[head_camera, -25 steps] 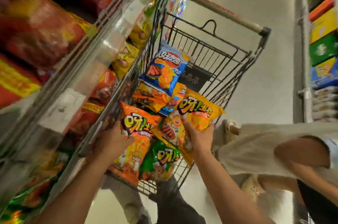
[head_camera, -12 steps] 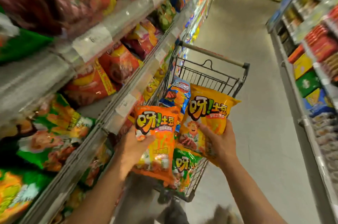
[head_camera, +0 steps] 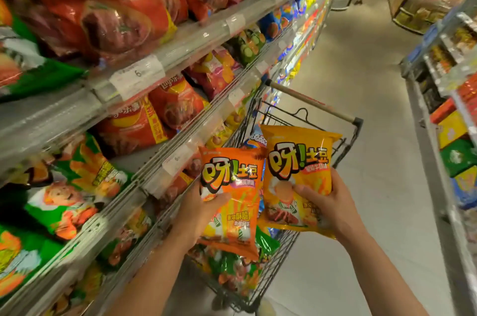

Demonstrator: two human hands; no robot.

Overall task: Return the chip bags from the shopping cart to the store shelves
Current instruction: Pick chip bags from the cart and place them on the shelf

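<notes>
The left hand (head_camera: 198, 215) is closed around an orange bag (head_camera: 232, 202), thumb on the front and the other fingers hidden behind it. The right hand (head_camera: 333, 204) is closed the same way around a yellow bag (head_camera: 296, 176). Both bags are up in the air above the cart (head_camera: 271, 277), standing nearly straight, with their sides just touching or almost touching (hard to tell which). More bags lie down in the cart under them, some green and one blue at the back.

The shelves (head_camera: 196, 37) are on the left, packed with red and green bags. The cart sits right up against them.

What could go wrong? Each bag is held by only one hand, low down, so the puffy top could flop and the bag could slip out when the arm reaches over. The shelves look full, so pushing a bag in could knock another one off onto the floor. Squeezing too hard could crush the chips inside. And no orange or yellow bags like these can be seen on the near shelves, so a bag could easily end up in the wrong spot.
</notes>
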